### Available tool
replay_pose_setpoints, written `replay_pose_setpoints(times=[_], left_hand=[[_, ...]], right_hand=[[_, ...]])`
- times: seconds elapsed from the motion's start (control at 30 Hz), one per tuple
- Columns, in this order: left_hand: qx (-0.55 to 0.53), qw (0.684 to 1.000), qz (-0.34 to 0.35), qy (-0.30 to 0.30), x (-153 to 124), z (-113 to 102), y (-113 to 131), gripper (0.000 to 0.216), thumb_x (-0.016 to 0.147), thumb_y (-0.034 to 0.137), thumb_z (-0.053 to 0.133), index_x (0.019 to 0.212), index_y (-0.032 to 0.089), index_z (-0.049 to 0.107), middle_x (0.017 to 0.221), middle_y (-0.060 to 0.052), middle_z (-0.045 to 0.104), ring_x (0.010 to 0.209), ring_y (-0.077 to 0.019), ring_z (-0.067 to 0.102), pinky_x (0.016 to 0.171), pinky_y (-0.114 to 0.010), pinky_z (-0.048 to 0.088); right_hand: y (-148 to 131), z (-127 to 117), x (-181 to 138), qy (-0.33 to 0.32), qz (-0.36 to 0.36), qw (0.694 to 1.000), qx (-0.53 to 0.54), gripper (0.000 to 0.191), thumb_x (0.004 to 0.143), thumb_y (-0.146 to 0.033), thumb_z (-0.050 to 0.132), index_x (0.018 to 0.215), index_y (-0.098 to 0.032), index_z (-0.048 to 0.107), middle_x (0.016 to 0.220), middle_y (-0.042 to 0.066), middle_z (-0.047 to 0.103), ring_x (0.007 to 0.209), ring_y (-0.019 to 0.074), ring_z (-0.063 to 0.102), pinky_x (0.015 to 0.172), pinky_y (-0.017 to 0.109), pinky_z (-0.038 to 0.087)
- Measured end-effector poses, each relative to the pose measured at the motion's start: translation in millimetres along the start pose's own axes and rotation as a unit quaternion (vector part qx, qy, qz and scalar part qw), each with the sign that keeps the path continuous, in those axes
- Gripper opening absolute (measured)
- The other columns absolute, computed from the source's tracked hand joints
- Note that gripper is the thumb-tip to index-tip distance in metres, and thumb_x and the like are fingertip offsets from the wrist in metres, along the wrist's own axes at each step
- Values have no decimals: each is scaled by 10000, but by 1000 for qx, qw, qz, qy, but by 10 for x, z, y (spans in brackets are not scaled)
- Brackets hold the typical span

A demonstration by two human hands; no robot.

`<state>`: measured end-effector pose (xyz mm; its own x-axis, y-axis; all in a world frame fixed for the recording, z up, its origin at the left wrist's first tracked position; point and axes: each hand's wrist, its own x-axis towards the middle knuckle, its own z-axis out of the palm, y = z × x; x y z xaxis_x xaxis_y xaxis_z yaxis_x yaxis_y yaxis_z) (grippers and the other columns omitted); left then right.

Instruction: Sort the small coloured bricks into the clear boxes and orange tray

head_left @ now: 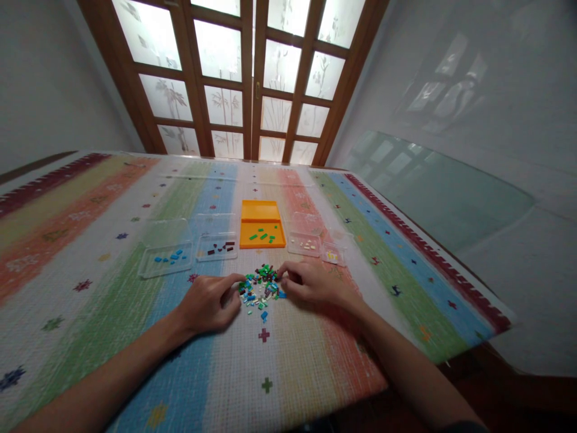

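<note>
Here, in the middle of the frame, the left hand (211,302) and the right hand (308,281) rest on the striped cloth (112,288) with fingers curled, pinching at each side of a pile of tiny bricks (262,287); whether either holds a brick is too small to tell. Just above the pile sits an orange tray (262,224) with green bits. Clear trays stand beside it, one with blue bits (166,258), one with dark bits (217,247), and small ones to the right (305,243).

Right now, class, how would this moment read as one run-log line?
left hand: touching brick pile | right hand: touching pile | orange tray: green bricks
</note>
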<state>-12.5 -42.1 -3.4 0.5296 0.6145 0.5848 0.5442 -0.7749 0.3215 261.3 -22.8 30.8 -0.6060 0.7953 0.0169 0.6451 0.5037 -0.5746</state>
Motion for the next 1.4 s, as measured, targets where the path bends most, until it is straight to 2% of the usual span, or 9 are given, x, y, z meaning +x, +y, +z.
replay_pose_setpoints(times=[0.2,0.43,0.7,0.87,1.03,1.17,1.3,1.4], left_hand=[[-32,999,15,-31,3,-41,30,204,828,169,513,989,138,634,456,94,456,354,-85,432,412,-213,315],[-41,997,38,-59,-13,-29,24,175,847,197,531,999,146,599,469,102,427,363,-87,407,413,-220,313],[-32,998,48,-31,9,-6,30,150,909,200,527,1010,147,625,469,95,473,368,-80,419,418,-216,332],[-19,998,58,-6,7,23,3,142,947,221,539,1009,147,643,483,87,513,374,-70,430,424,-208,346],[-20,996,84,20,12,39,74,153,965,244,566,1060,145,634,544,70,581,416,-74,507,453,-208,399],[-27,995,94,15,30,52,192,216,975,294,587,1135,152,610,660,38,658,509,-93,596,511,-217,470],[-53,996,64,15,38,59,255,189,977,273,586,1120,157,628,735,2,694,547,-93,606,521,-208,476],[-92,995,32,23,50,58,270,138,971,224,588,1071,156,654,777,-17,700,524,-77,556,510,-196,454]], right_hand=[[-56,-7,-42,-56,-19,998,12,143,730,-156,594,865,-191,620,610,-46,508,540,105,430,535,238,280],[-22,24,-34,-74,-9,997,5,116,741,-187,623,853,-175,652,608,-48,514,536,94,416,527,225,272],[-19,-5,-9,-80,-8,997,12,140,802,-150,584,847,-172,715,580,-37,530,513,91,411,523,233,270],[7,6,2,-85,-5,996,0,111,834,-172,581,849,-173,691,622,-19,567,540,102,438,536,240,290],[-63,16,8,-71,-1,992,106,119,887,-232,563,877,-167,662,651,-26,560,573,102,457,551,229,326],[-163,85,35,-75,2,974,212,167,911,-311,584,892,-158,648,641,-44,506,567,93,427,532,220,318],[-212,186,62,-107,28,946,304,247,928,-409,583,917,-166,624,576,-80,423,504,82,361,480,212,267],[-224,228,75,-101,36,939,327,272,916,-437,599,915,-166,627,574,-74,450,505,87,394,476,210,276]])
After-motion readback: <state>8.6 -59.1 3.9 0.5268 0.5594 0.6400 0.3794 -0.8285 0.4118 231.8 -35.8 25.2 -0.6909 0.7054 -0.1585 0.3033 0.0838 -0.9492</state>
